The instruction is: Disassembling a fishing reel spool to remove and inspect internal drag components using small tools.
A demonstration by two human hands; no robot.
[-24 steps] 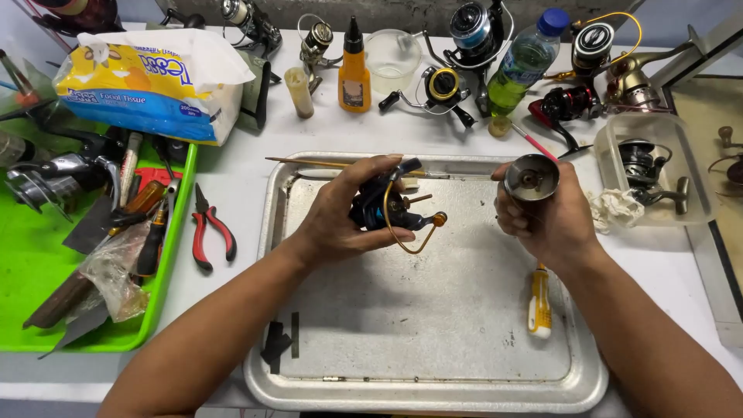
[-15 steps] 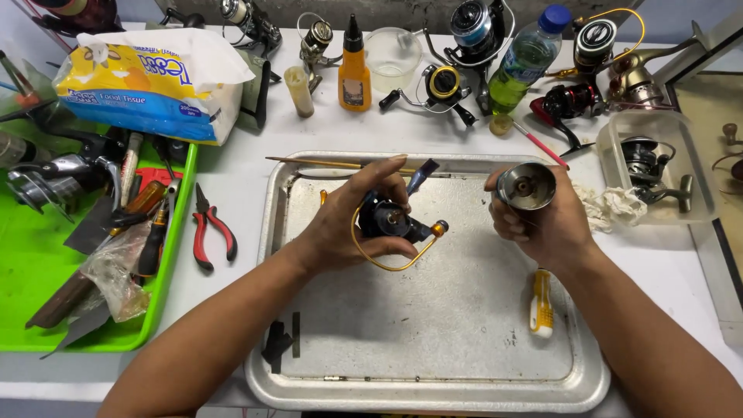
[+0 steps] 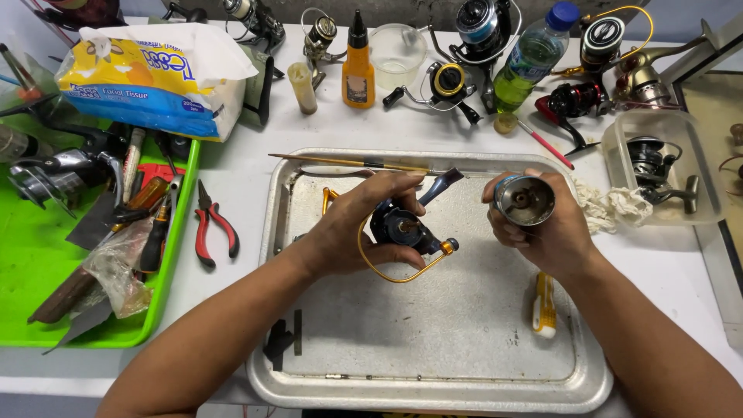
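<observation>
I found the metal tray point(image 3: 433, 391) floor open toward 6 o'clock below both hands, apart from a small yellow tube point(image 3: 545, 303) at 4 o'clock and black parts point(image 3: 280, 340) at 8 o'clock. A thin brush point(image 3: 348, 162) lay across the 12 o'clock rim. Beyond it, bottles and fishing reels point(image 3: 449, 81) crowded the table. Red pliers point(image 3: 210, 224) and a green tool tray point(image 3: 31, 263) blocked 9 o'clock; a plastic tub point(image 3: 658, 166) blocked 2 o'clock.

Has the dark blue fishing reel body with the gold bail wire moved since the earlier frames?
Yes. The dark blue fishing reel body in the left hand has dropped away from the metal tray's far rim.
</observation>
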